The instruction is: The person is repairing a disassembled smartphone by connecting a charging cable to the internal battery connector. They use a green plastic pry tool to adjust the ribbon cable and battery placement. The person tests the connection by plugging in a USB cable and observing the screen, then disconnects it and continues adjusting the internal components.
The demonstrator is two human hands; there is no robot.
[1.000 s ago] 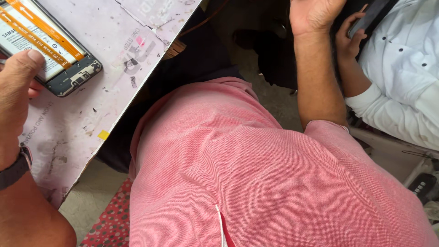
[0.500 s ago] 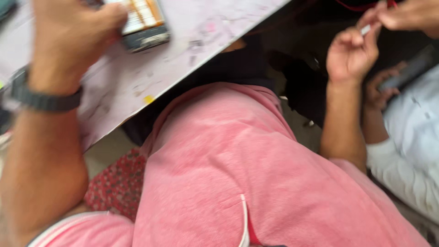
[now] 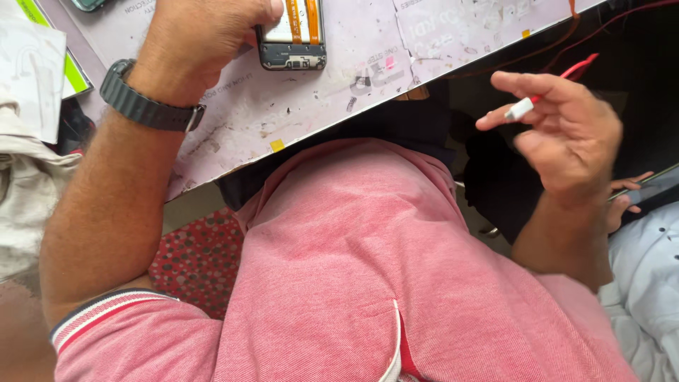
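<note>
Landmark: pale work mat (image 3: 438,28), scuffed, on the desk.
Left of mat: white paper sheet (image 3: 32,64) over a green-edged card (image 3: 74,74).
Below mat: red dotted rug (image 3: 201,258).
Right of mat: another person's white sleeve (image 3: 647,283).

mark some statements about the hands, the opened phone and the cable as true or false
1. The left hand rests on the opened phone on the mat. True.
2. The right hand pinches a white cable plug with a red cord. True.
3. The right hand is pressed flat on the mat. False: it is held in the air off the mat's edge.
4. A dark wristwatch sits on the right wrist. False: it is on the left wrist.
5. The plug is inserted in the phone. False: it is well apart from the phone.
</note>
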